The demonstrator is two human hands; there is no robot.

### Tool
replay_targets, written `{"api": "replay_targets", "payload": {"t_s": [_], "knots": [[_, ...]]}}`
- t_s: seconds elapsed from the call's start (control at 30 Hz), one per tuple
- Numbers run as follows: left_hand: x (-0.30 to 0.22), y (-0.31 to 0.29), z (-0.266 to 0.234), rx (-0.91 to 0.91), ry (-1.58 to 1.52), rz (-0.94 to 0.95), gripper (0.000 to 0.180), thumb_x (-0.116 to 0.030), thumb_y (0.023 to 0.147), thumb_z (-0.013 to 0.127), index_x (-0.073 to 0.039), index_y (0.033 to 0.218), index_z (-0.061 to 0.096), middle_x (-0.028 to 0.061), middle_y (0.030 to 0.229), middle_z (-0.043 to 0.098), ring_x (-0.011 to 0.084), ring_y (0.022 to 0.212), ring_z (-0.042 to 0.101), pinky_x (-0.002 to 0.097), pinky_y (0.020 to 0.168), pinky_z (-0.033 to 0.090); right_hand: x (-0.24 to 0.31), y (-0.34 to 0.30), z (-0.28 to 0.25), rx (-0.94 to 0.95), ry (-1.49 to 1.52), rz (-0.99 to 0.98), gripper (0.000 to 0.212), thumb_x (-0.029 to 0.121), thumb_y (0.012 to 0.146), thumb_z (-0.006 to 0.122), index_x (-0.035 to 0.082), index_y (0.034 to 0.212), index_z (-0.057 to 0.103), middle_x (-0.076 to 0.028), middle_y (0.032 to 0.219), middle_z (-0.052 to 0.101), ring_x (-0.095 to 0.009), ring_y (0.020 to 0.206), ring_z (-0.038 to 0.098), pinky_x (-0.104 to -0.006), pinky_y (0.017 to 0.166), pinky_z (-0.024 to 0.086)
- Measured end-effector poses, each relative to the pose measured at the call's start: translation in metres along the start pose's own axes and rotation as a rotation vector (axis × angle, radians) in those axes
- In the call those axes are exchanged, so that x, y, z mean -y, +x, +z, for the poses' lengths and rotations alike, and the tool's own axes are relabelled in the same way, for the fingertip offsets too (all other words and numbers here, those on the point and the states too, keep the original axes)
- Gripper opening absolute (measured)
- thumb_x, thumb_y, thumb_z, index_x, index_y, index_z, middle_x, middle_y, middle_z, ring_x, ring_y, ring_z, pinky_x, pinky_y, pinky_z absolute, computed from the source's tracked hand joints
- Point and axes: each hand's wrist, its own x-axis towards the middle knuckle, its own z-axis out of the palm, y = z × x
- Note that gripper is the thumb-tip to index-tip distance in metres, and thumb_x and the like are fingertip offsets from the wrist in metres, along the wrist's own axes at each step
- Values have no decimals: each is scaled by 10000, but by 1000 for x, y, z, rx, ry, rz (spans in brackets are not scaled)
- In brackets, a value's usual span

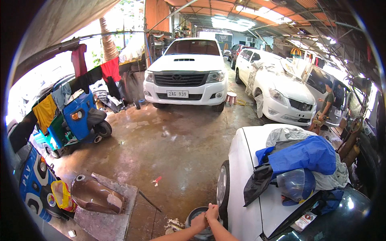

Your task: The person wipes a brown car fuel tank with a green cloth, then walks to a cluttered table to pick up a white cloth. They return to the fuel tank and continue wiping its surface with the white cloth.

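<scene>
My left hand (198, 222) and my right hand (212, 213) are drawn together over a dark round bucket (192, 215) at the bottom centre. Both have their fingers curled in, and the two touch. Whatever lies inside them, if anything, is too small or hidden to name. The bucket stands on the floor beside the front wheel (222, 182) of a white car, and my hands cover much of its opening. To the left, a brown motorcycle fuel tank (94, 194) rests on a stained flat board (100, 225).
Blue cloth (305, 154) and a helmet (295, 182) lie on the white car's hood (245, 164) at right. Blue three-wheelers (80, 114) stand at left. A white pickup (185, 76) and a masked white car (281, 88) are farther back. A person (327, 102) is at far right.
</scene>
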Motion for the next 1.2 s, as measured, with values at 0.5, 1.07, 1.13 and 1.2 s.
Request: {"api": "replay_targets", "payload": {"t_s": [0.5, 1.07, 1.13, 1.2], "knots": [[-150, -77, -167, 1466, -2073, 697, 708, -592, 937, 552, 52, 1227, 504, 198, 828, 634, 218, 622, 642, 263, 483, 502, 258, -134, -137, 1658, 1484, -422, 813, 526, 987, 525, -43, 1508, 270, -324, 1195, 583, -479, 1147, 582, -689, 1013, 400], [5, 8, -7, 180, -443, -50, 645, -436, 843, 699, -52, 1323, 502, 279, 1218, 641, 440, 1191, 586, 500, 954, 485, 26, -15, -24, 87, -72, -368, 322, 145, 901, 581, 22, 1192, 645, -200, 1178, 681, -372, 1125, 635, -419, 954, 487], [3, 6, 6, 264, -384, -78, 714, -469, 861, 666, -74, 1404, 423, 275, 1231, 637, 439, 1190, 590, 501, 946, 492, -11, -3, -22, 70, -90, -278, 317, 150, 894, 585, 24, 1177, 652, -200, 1151, 687, -365, 1096, 645, -421, 943, 492], [15, 1, 18, 180, -259, -179, 854, -492, 886, 630, -100, 1532, 232, 271, 1293, 586, 467, 1135, 608, 525, 903, 508, -20, 1, -9, 22, -49, -186, 293, 157, 886, 590, 25, 1138, 661, -197, 1112, 694, -367, 1060, 652, -426, 929, 496]]}}
